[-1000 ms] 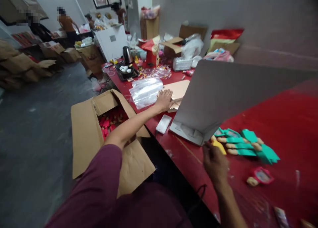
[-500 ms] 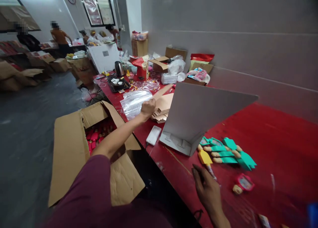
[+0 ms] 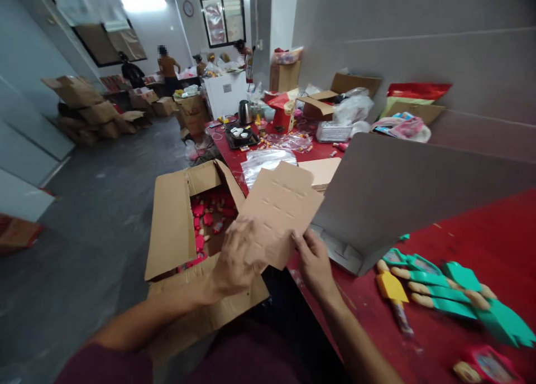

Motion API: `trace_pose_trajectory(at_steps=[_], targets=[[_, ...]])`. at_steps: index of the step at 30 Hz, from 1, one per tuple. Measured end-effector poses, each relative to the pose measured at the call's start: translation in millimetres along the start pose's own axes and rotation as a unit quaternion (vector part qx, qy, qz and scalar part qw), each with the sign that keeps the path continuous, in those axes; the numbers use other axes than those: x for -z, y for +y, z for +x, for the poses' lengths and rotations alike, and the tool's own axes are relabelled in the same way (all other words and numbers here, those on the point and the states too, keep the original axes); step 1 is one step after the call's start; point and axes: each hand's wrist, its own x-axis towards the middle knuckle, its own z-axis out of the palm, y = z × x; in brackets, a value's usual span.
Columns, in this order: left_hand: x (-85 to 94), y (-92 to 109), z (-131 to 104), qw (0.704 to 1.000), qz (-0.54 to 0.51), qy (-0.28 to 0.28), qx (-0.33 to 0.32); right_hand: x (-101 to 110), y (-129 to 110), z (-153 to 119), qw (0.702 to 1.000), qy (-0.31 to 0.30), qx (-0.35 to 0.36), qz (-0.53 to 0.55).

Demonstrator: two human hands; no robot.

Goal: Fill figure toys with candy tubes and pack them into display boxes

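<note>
Between my hands is a flat piece of tan cardboard (image 3: 278, 202) with rows of short slits, tilted up above the table edge. My left hand (image 3: 238, 258), a little blurred, is closed on its lower left side. With thumb and fingers, my right hand (image 3: 314, 261) pinches its lower right edge. Just right of it stands a folded grey display board (image 3: 389, 188), with slots in its bottom flap. A yellow toy (image 3: 392, 286) and several green toys (image 3: 444, 297) lie beyond my right hand. A pink toy (image 3: 488, 364) is at the lower right.
An open carton (image 3: 171, 228) of pink toys stands left of the red table (image 3: 473, 255). Clear plastic bags (image 3: 268, 163) and a cardboard stack (image 3: 320, 172) lie behind the held piece. A tray with cups (image 3: 240, 138) and a kettle (image 3: 245, 111) are farther back. Several people are in the background.
My left hand has brought the cardboard piece from beside the stack toward me. My right hand has moved up and left from the table and taken its edge. The view has turned left.
</note>
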Motion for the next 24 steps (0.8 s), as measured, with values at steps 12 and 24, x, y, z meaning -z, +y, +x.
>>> trace_pose_trajectory(at_steps=[12,24], targets=[[-98.9,59,50,0.787,-0.527,-0.052,0.317,62,34,-50,0.95,0.311,-0.017,0.008],[-102.6,79,79,0.697,-0.613,-0.294,0.229,112,14,-67,0.94,0.281,0.034,-0.192]])
